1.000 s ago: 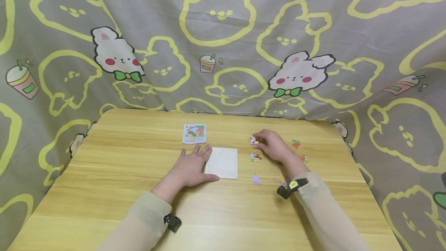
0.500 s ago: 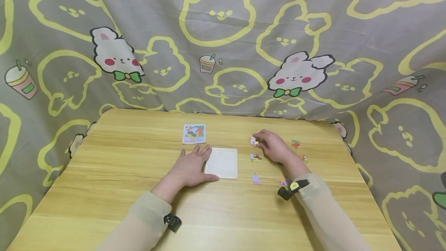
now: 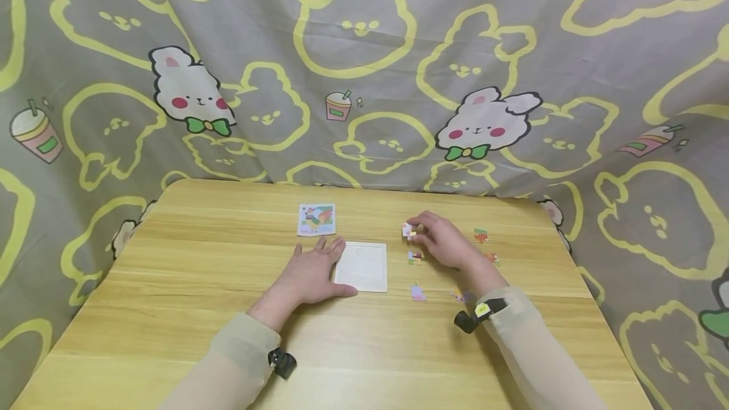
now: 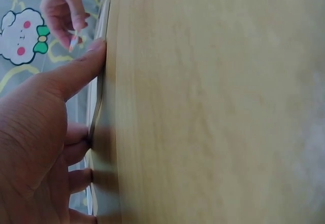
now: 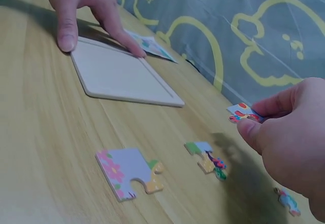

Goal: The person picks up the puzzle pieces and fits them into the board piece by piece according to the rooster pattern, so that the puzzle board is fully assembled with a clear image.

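Observation:
My left hand [image 3: 310, 274] rests at the left side of a white square puzzle tray [image 3: 364, 267], fingers spread. In the right wrist view its thumb [image 5: 67, 37] touches the near corner and another finger reaches along the side. My right hand [image 3: 441, 242] pinches a small jigsaw piece [image 5: 242, 112] with red, yellow and white print between thumb and fingertips, above the table. Below it lies a green and yellow jigsaw piece [image 3: 416, 258]. Nearer me is a lilac jigsaw piece [image 5: 119, 170] with pink flowers.
A picture card [image 3: 316, 219] showing a rooster lies behind the tray. More loose pieces lie around my right forearm, including a red-green piece [image 3: 481, 235] and an orange one [image 3: 492, 259]. A patterned curtain [image 3: 393, 81] hangs behind the wooden table [image 3: 193, 258].
My right hand, with the jigsaw piece pinched in it, has shifted slightly left. My left hand and the tray stay in place. The head view has tipped a little.

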`<state>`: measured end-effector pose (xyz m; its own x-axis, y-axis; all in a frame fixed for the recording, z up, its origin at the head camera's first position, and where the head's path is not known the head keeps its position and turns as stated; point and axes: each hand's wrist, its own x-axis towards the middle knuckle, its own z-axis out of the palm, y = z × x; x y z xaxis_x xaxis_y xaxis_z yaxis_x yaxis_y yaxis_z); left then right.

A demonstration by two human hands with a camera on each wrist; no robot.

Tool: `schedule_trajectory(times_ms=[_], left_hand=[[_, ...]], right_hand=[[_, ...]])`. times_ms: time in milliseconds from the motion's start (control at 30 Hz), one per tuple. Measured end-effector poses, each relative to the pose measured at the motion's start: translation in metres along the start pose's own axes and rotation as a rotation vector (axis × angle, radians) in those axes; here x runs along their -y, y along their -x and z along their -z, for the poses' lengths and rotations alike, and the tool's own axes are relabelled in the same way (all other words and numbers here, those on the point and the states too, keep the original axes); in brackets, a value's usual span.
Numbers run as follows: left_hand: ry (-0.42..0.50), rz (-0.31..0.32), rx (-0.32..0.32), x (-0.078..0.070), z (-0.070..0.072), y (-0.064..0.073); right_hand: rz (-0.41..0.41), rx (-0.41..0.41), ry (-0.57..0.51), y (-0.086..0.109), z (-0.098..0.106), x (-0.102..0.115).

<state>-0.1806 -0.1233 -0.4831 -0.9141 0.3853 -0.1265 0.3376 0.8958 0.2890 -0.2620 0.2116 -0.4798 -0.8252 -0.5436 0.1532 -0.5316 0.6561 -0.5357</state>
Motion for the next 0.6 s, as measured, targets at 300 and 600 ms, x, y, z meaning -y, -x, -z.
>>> schedule_trajectory(times_ms=[300,600], left_hand=[[0.005,-0.001,-0.009,0.000,0.001,0.000],[0.000,-0.003,-0.016,-0.002,0.000,0.001]], right_hand=[[0.009,0.021,-0.020,0.001,0.001,0.019],[0.044,0.037,-0.035,-0.003,-0.006,0.030]])
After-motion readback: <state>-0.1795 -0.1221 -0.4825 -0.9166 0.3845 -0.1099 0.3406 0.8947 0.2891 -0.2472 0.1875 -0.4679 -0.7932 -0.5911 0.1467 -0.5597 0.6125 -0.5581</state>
